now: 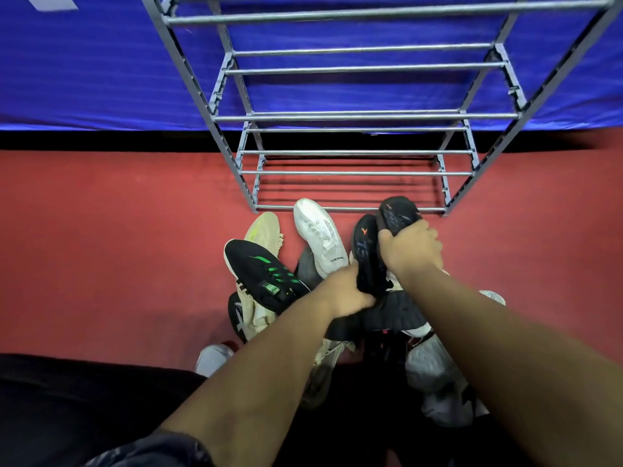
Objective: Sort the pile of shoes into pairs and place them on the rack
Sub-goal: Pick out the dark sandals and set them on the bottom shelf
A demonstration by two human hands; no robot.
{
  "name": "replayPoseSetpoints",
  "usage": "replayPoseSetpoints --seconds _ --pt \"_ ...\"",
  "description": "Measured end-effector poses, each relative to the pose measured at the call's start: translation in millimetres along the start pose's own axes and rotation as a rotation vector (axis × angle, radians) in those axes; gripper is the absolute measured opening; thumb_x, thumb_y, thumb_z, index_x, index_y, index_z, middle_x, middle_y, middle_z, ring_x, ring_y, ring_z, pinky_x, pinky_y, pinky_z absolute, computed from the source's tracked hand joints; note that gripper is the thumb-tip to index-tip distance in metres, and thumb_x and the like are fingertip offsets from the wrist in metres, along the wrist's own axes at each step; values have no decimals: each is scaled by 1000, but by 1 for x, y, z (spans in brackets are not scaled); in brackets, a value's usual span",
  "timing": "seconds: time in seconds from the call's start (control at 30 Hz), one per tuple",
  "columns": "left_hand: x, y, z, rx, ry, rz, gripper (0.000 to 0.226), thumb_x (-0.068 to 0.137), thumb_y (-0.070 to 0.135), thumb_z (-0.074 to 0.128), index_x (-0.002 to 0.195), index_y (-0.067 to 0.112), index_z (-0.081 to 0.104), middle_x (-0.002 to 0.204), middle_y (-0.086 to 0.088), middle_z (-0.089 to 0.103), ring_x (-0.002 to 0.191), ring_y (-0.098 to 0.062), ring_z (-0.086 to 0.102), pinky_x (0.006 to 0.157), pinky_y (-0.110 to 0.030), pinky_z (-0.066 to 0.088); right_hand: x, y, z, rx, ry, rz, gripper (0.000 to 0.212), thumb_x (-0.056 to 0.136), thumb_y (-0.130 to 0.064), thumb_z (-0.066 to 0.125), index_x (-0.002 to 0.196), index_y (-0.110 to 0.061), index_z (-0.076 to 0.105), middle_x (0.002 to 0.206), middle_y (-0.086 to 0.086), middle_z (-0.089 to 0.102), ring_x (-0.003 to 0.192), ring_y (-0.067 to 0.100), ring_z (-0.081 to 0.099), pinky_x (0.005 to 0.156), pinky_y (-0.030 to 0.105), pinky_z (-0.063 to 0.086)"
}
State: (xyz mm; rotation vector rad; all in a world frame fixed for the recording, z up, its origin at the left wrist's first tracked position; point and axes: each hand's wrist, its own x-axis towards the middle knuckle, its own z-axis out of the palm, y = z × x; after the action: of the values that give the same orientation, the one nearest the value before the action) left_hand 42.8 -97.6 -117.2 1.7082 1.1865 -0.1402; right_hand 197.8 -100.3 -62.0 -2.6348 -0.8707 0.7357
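A pile of shoes lies on the red floor in front of a grey metal rack [350,173] whose bars hold no shoes. My right hand [413,249] grips a black shoe with an orange mark [397,214], sole up, just before the rack's lowest front bar. My left hand [347,291] holds a matching black shoe [365,251] right beside it. Among the pile are a white shoe [320,237], a black shoe with green stripes [266,274], a cream shoe [264,229] and a grey shoe [435,375].
A blue cloth [101,69] hangs behind the rack down to a black strip at floor level. Red floor [101,230] stretches left and right of the pile. My dark-clothed leg [67,409] fills the lower left.
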Motion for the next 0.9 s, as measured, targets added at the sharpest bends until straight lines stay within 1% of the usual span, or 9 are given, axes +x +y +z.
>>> replayPoseSetpoints --seconds 0.1,0.2,0.3,0.37,0.43,0.53,0.63,0.83,0.9 --pt "5 -11 -29 -95 95 -111 30 87 18 62 113 17 77 113 -7 77 107 -26 71 98 -35 56 -13 -12 5 88 -36 -85 69 92 -47 60 141 0 45 139 21 50 126 45 50 101 50 45" --pt "14 -28 -49 -383 308 -231 22 88 26 53 87 13 70 100 -16 78 99 -37 74 95 -50 60 -23 -27 15 152 -84 -112 68 90 -50 60 138 -2 49 135 19 53 124 42 53 97 45 46" --pt "13 -29 -56 -583 411 -314 27 104 35 52 93 14 65 100 -11 73 90 -31 74 86 -52 64 -25 -35 23 177 -221 -155 67 90 -60 56 135 -11 58 135 16 58 127 39 56 103 43 48" --pt "16 -26 -57 -633 444 -369 39 106 46 47 100 13 67 113 -15 70 99 -36 71 83 -54 64 -22 -34 27 153 -369 -192 45 98 -59 46 99 -19 68 110 10 68 113 36 63 89 38 46" --pt "19 -26 -54 -522 472 -432 58 103 56 43 122 7 67 124 -17 68 110 -41 66 95 -49 59 -18 -28 32 82 -419 -202 48 104 -50 41 82 -15 64 88 8 67 99 36 63 79 36 42" --pt "19 -28 -42 -291 383 -374 68 96 65 52 131 7 63 124 -11 69 116 -37 65 98 -35 50 -23 -11 39 -105 -248 -183 41 96 -44 52 117 -10 65 121 14 62 120 39 59 94 42 50" --pt "27 -36 -32 -125 364 -322 85 72 82 50 125 17 65 116 -6 71 111 -33 68 97 -41 56 -34 14 49 -318 -99 -148 71 89 -59 62 138 -9 48 142 16 46 134 39 46 105 48 44" --pt "42 -37 -36 -156 271 -288 125 56 99 59 152 21 48 141 -1 54 134 -25 54 113 -48 46 -33 33 66 -381 -348 -118 105 75 -82 62 145 -6 39 146 13 51 140 38 42 102 47 45" --pt "46 -40 -40 -85 203 -273 125 53 89 71 154 21 43 145 0 49 137 -23 50 115 -46 44 -31 32 67 -412 -376 -153 117 67 -88 62 146 -5 37 144 10 53 138 35 46 102 46 46"
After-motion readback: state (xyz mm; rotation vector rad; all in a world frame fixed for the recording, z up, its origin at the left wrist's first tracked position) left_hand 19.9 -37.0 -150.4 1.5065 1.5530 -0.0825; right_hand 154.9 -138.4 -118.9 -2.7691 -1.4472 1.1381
